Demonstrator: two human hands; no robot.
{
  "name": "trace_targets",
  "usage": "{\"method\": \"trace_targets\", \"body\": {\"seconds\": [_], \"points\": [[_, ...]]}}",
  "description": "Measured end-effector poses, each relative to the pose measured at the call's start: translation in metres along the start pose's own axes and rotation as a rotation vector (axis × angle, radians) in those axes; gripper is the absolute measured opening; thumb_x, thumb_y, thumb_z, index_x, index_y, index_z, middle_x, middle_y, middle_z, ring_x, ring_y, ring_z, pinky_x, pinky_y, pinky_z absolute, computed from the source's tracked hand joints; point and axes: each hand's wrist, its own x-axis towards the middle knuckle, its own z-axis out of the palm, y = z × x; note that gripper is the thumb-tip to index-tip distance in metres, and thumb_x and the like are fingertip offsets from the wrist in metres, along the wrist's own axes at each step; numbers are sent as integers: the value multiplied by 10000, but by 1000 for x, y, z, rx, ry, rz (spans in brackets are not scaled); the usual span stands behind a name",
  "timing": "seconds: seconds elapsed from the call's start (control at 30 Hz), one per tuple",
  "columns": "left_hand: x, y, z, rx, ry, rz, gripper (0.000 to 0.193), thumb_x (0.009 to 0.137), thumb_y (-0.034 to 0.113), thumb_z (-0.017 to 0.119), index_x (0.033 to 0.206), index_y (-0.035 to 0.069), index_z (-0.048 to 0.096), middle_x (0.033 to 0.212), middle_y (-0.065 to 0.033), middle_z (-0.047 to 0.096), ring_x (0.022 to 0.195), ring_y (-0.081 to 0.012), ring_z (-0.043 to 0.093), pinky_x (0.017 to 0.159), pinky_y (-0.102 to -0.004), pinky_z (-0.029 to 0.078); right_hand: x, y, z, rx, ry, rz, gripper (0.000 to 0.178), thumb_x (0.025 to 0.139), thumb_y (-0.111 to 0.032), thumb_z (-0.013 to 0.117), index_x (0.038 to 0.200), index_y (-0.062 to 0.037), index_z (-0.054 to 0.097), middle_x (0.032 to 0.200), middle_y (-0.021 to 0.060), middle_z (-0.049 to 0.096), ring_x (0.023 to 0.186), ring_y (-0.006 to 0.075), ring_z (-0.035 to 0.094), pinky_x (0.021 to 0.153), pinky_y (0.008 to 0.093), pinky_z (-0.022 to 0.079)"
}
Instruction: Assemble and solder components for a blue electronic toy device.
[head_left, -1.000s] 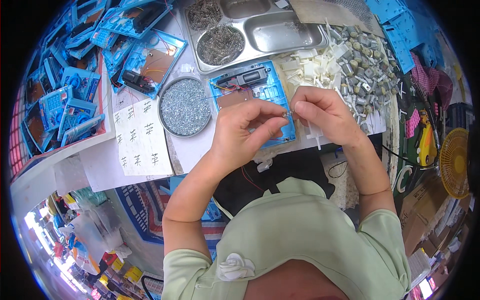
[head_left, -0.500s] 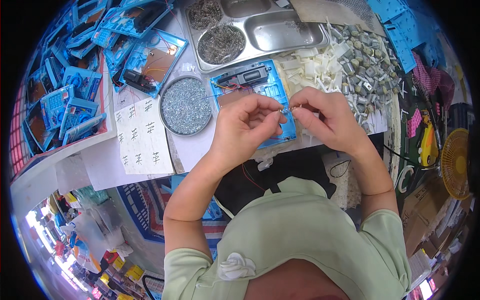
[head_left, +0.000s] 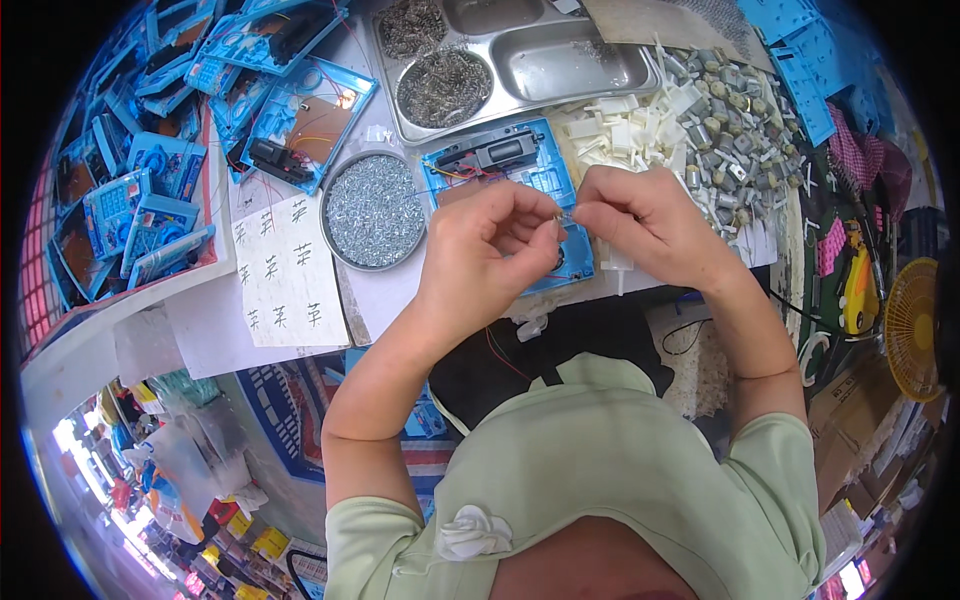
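1. Currently, your left hand [head_left: 485,242] has its thumb and forefinger pressed together at the tips, pinching a small shiny piece [head_left: 564,216]; your other left fingers curl in behind.
2. Your right hand [head_left: 655,228] meets it from the other side, thumb and forefinger also closed on that piece, so it sits between your two sets of fingertips. It is too small to make out its exact shape.
3. Just below your right fingers you have a white plastic piece [head_left: 619,262]; whether that hand grips it, you cannot tell from this view.
4. Under and behind your hands lies an open blue casing [head_left: 559,172], with a black module [head_left: 502,152] along its far side and a brown board [head_left: 458,193] partly covered by your left hand.
5. To your left, near the casing, stands a round dish [head_left: 323,215] filled with small metal pieces [head_left: 374,208].
6. Beyond the casing you have a steel compartment tray [head_left: 570,68], with wiry metal bits [head_left: 445,88] in one round well.
7. Past your right hand, white plastic parts [head_left: 622,132] lie heaped against grey motors [head_left: 738,145].
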Motion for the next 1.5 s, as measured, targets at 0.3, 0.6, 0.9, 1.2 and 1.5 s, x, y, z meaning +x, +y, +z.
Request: {"method": "trace_targets", "body": {"seconds": [0.3,0.6,0.9,1.2,1.5], "points": [[16,16,-21,-294,-231,-405,155,965,91,634,1038,-45,644,856,-120,730,688,-135,700,621,-264,579,3,9,-3,-486,196,-437,144,859,-180,757,984,-134,701,683,67,649,600,281,651,514,378,493],[16,26,-19,-106,-282,-275,165,985,153,652,997,-10,672,846,-78,725,662,-140,676,603,-277,552,5,6,-10,-522,120,-467,185,868,-156,751,1015,-54,707,699,83,654,611,243,660,556,366,493],[11,13,-9,688,-27,573,157,849,151,780,947,75,682,795,-92,672,693,-308,654,623,-400,494,9,11,-10,456,-162,142,351,1048,-288,588,842,-11,655,765,-17,605,753,65,506,667,243,411],[11,7,-10,673,-27,588,123,874,142,759,938,69,683,772,-95,673,666,-283,656,610,-377,504,9,8,-8,249,-173,135,297,1028,-271,605,896,-6,634,673,-12,521,664,72,457,609,262,391],[9,2,-25,-755,-466,-455,467,1098,341,443,898,-18,664,732,-121,686,565,-134,638,449,-241,475,7,-1,-6,-161,72,-211,157,927,-164,715,1063,-93,681,702,92,622,608,240,632,561,344,480]]}}
